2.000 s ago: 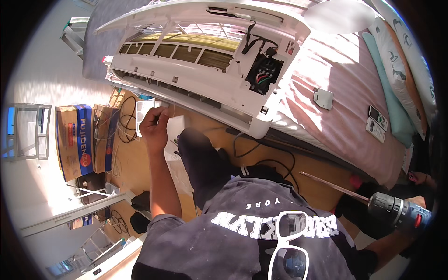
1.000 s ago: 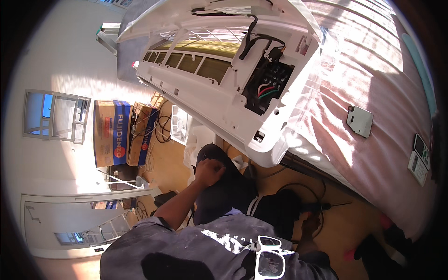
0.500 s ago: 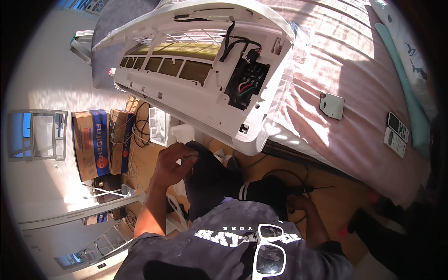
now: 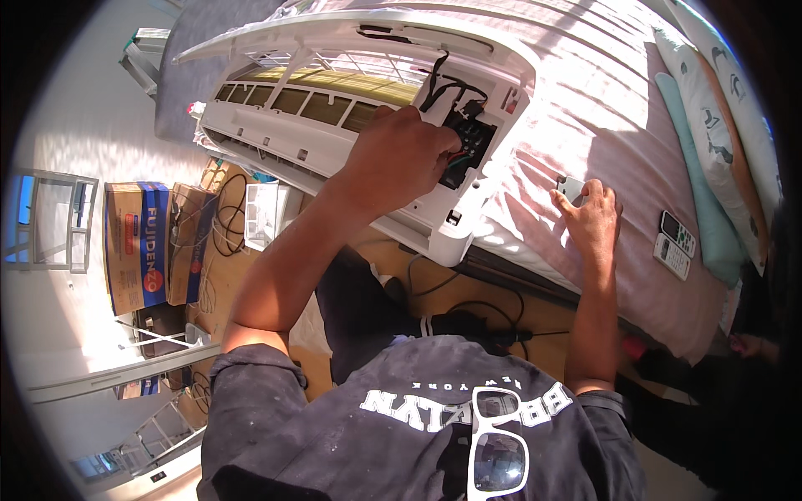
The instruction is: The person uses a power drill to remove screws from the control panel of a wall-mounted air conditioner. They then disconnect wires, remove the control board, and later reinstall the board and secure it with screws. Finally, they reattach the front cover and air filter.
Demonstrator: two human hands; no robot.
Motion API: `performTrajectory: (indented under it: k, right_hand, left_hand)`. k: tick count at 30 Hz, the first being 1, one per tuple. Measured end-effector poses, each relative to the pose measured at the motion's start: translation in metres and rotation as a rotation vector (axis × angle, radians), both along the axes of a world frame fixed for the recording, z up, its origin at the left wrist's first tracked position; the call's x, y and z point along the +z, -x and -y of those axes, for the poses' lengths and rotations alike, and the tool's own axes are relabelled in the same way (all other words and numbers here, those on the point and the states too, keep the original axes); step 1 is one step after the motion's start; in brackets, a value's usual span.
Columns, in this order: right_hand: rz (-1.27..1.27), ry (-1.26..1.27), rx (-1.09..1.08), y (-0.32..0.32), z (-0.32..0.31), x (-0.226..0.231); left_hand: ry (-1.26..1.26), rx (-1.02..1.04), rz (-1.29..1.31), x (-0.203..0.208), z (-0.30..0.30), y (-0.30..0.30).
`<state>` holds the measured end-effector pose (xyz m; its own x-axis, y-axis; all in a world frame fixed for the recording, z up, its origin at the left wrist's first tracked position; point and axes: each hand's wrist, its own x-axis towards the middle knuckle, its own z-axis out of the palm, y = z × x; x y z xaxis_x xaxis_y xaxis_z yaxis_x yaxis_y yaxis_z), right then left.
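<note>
A white split-type air conditioner indoor unit (image 4: pixel 334 159) lies tilted on the bed with its front panel raised. Its dark terminal block (image 4: pixel 469 142) with coloured wires shows at the right end. My left hand (image 4: pixel 401 159) reaches over the casing, its curled fingertips at the terminal block's left side; whatever they pinch is hidden. On the bed to the right, my right hand (image 4: pixel 591 213) closes its thumb and fingers about a small white cover plate (image 4: pixel 571 189), which still rests on the sheet and is partly covered by the fingers.
Two remote controls (image 4: pixel 675 242) lie on the pink bedsheet (image 4: pixel 635 167) at right, beside a teal pillow (image 4: pixel 697 175). Cardboard boxes (image 4: pixel 138 250) and a white plastic frame (image 4: pixel 266 213) stand on the floor at left. A black cable (image 4: pixel 501 313) coils below the bed edge.
My left hand has gone up from above my lap to the terminal block. My right hand has risen from beside my leg to the cover plate on the bed. The view has shifted slightly.
</note>
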<state>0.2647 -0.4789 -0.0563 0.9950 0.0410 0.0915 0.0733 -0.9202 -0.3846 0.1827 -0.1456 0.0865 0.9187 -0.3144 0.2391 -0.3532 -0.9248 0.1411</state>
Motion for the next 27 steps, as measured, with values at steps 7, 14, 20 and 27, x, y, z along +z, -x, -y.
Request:
performTrajectory:
  k: [7, 14, 20, 27]
  right_hand:
    - [0.111, -0.044, 0.104, -0.008, -0.007, -0.02]
    - [0.127, -0.183, 0.144, -0.009, 0.007, -0.021]
    - [0.052, -0.204, 0.148, -0.005, 0.01, -0.012]
    - [0.014, -0.209, 0.164, -0.012, 0.012, -0.013]
  left_hand:
    - [0.209, 0.036, -0.183, -0.002, -0.009, 0.007]
    - [0.251, 0.041, -0.283, 0.002, -0.02, 0.006]
    - [0.325, -0.076, -0.322, 0.005, -0.018, -0.005]
    - [0.3, -0.073, -0.536, 0.019, -0.023, -0.028]
